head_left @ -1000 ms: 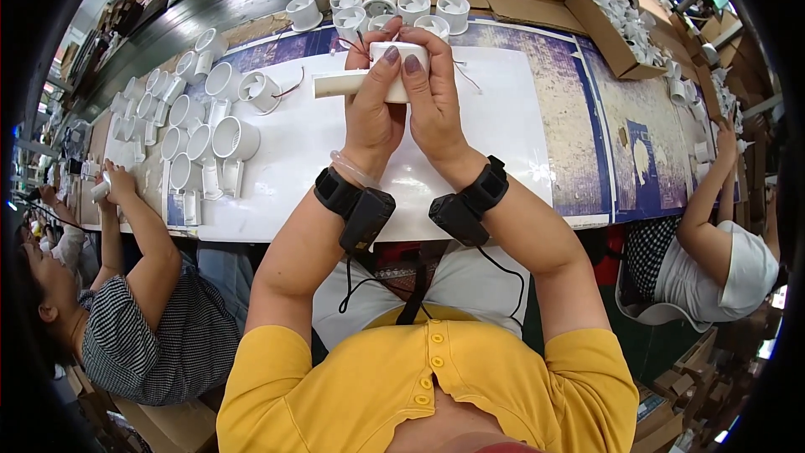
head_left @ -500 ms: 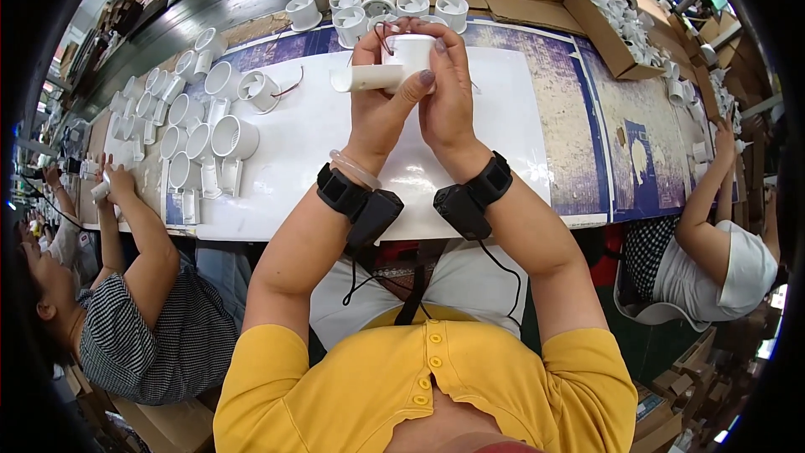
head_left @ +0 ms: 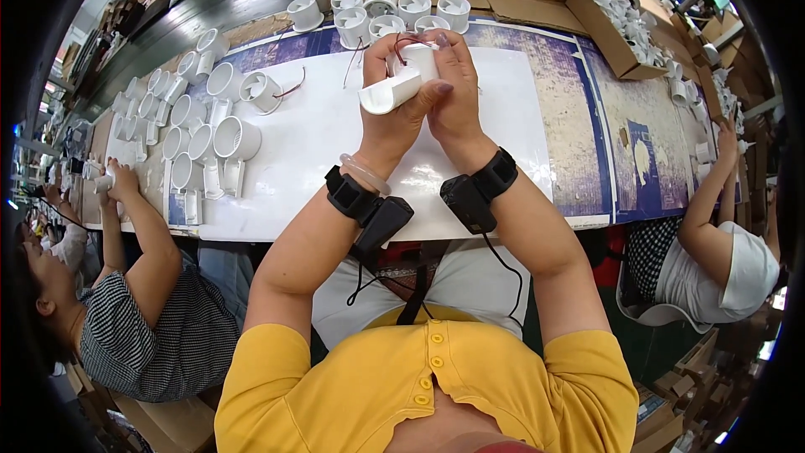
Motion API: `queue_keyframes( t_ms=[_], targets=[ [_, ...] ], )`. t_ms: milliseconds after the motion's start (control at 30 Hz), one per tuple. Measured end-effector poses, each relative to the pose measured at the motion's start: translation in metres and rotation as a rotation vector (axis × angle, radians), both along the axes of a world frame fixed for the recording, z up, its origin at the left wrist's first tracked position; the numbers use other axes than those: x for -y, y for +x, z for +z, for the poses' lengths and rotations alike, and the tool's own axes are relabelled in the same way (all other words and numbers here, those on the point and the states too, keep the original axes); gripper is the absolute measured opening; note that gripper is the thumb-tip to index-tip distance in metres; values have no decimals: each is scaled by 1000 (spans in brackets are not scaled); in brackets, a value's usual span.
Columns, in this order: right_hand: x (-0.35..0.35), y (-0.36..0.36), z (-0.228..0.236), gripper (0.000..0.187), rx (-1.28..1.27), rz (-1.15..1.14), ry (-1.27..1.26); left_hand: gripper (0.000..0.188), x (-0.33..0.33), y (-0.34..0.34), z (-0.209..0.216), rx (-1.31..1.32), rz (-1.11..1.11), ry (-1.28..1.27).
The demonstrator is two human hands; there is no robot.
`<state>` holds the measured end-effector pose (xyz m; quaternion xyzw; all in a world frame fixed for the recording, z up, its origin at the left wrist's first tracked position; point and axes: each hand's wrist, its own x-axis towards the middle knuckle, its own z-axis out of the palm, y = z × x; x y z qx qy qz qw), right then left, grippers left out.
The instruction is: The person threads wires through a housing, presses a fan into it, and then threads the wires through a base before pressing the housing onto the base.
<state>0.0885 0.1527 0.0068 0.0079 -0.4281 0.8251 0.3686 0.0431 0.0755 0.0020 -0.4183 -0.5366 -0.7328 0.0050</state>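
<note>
Above the white sheet [head_left: 327, 159] I hold a white plastic fan housing [head_left: 417, 61], with a half-round, trough-like handle [head_left: 389, 95] pointing toward me and to the left. My left hand [head_left: 381, 124] is closed around its left side. From the right, my right hand [head_left: 458, 101] grips it, thumb against the handle's base and fingers over the far side. Thin dark red wires come out at its top. What sits inside the housing is mostly hidden by my fingers. Just beyond my hands stand several short white fan cylinders [head_left: 351, 27] with blades inside.
On the left, several empty white housings with handles [head_left: 236, 139] stand in rows, beside one wired fan cylinder [head_left: 262, 92]. A cardboard box [head_left: 616, 46] of small white parts lies at the back right. Co-workers sit at both sides, one in a checked top [head_left: 159, 340].
The housing has turned in my hands: its handle pointed left and now slants down toward me. Both hands have shifted slightly right and nearer, uncovering fan cylinders behind.
</note>
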Motion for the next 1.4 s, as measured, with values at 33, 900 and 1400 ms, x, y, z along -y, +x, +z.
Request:
queue_keyframes(
  t_ms=[33, 900, 1400],
  targets=[
    [-3, 1, 2, 18, 0, -2, 2, 72, 2, -3, -1, -100, 57, -78],
    [-5, 6, 6, 20, 49, 170, -71, 79, 3, -6, 1, -339, 143, -107],
    [-20, 6, 0, 36, 169, 14, -61, 62, 10, -6, 20, -378, 332, -94]
  ],
)
